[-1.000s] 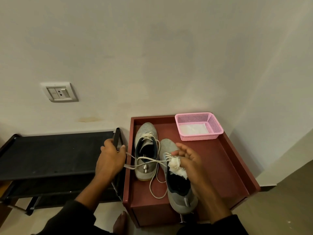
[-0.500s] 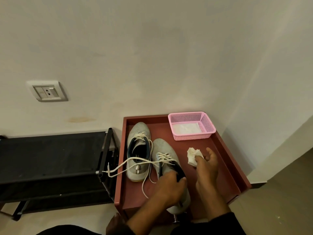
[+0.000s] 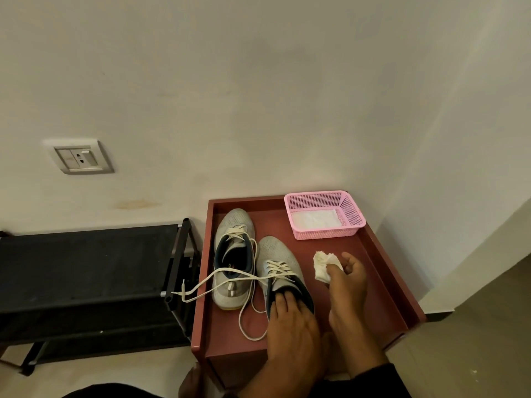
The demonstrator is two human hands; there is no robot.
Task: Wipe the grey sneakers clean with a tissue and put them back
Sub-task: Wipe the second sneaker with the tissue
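- The loose laces (image 3: 230,278) are the main hazard — they trail from the near sneaker (image 3: 283,271) across the far-left sneaker (image 3: 234,254), over the left rim of the red surface (image 3: 373,282) and onto the end post of the black shoe rack (image 3: 86,282). If the near sneaker is lifted, I judge they could snag on that post or drag the other shoe along.
- The left hand (image 3: 291,326) has its fingers tucked into the collar of the near sneaker, holding it at the heel. A grip that far back leaves the toe free, so it may swing or tip under wiping pressure.
- The right hand (image 3: 349,280) pinches a crumpled tissue (image 3: 324,267) between thumb and fingers, just right of the near sneaker and clear of it. The wad is small and thin; hard rubbing on the mesh could shred it.
- The pink basket (image 3: 355,216) sits in the far right corner with white sheets inside — a wide sweep of the right hand could knock it.
- Both sneakers lie sole-down on the surface, side by side and close together. Each has its long axis running near to far, toe toward the wall, heel toward the person; the near one's toe leans slightly left.
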